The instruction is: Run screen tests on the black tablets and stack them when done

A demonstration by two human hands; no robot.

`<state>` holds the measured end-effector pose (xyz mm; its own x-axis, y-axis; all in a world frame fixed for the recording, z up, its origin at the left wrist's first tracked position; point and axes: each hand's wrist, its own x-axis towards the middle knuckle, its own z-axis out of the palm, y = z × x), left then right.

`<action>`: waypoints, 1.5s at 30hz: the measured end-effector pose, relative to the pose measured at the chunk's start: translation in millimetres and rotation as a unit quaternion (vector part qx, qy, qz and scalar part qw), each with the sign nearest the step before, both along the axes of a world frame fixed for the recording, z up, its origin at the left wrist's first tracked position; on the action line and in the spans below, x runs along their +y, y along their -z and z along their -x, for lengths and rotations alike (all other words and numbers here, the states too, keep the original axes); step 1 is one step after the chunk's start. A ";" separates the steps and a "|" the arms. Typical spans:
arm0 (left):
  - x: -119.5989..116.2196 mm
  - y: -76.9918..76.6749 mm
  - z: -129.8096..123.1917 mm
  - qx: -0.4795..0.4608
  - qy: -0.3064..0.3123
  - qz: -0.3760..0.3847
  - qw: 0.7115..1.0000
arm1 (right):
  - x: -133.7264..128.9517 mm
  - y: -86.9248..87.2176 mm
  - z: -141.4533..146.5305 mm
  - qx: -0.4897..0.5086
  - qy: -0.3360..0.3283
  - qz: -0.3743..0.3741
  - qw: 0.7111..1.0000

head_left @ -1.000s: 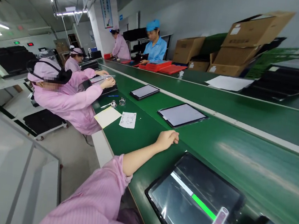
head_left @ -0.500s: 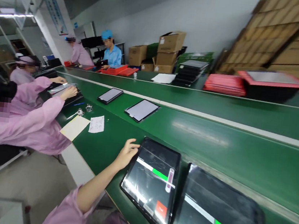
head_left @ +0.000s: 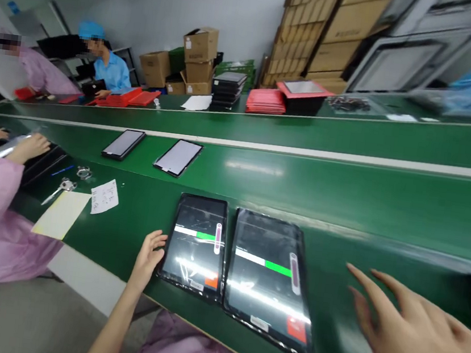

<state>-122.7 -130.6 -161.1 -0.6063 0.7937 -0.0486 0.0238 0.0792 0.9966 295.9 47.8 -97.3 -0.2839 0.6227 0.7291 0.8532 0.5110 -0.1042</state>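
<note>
Left tablet (head_left: 196, 252) and right tablet (head_left: 262, 288) lie side by side on the green desk (head_left: 138, 202), right between my hands! Screens face up, long axes run away from me, red patches (head_left: 297, 328) at their near right corners. Left hand (head_left: 149, 257) sits just beside the left tablet, loosely curled, gripping nothing; right hand (head_left: 409, 329), palm down, spreads empty fingers toward the right tablet.

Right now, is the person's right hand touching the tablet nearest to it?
Apart. The head view shows it: green tabletop is plainly visible between the spread right hand and the near edge of that tablet.
</note>
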 end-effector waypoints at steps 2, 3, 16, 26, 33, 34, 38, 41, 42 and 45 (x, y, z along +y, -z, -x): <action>2.9 -2.0 3.7 0.021 0.036 0.021 0.999 | -7.2 0.0 3.6 -0.025 -0.014 -0.026 0.999; 2.8 -2.8 4.9 0.035 0.052 0.030 0.998 | -11.9 0.0 6.0 -0.029 -0.024 -0.038 0.999; -14.7 -3.5 4.6 0.152 0.111 0.056 0.981 | -51.5 13.1 47.2 -0.040 -0.233 -0.004 0.972; -15.4 -4.1 7.6 0.180 0.131 0.066 0.973 | -56.0 8.8 74.2 -0.065 -0.266 0.092 0.958; -14.3 -6.0 5.2 0.173 0.113 0.079 0.975 | -63.4 9.9 81.8 -0.120 -0.283 0.155 0.939; -14.2 -6.0 5.4 0.171 0.111 0.078 0.976 | -64.6 9.3 81.8 -0.119 -0.286 0.158 0.938; -13.8 -4.2 7.0 0.166 0.112 0.075 0.977 | -67.8 6.1 81.3 -0.101 -0.304 0.165 0.933; -14.6 -3.0 5.9 0.166 0.120 0.071 0.976 | -70.7 5.2 84.3 -0.092 -0.329 0.173 0.924; -15.5 -3.1 5.2 0.169 0.123 0.071 0.975 | -72.3 5.2 86.0 -0.091 -0.337 0.176 0.921; -18.9 -6.0 5.8 0.192 0.131 0.093 0.968 | -75.8 5.1 87.9 -0.095 -0.354 0.180 0.913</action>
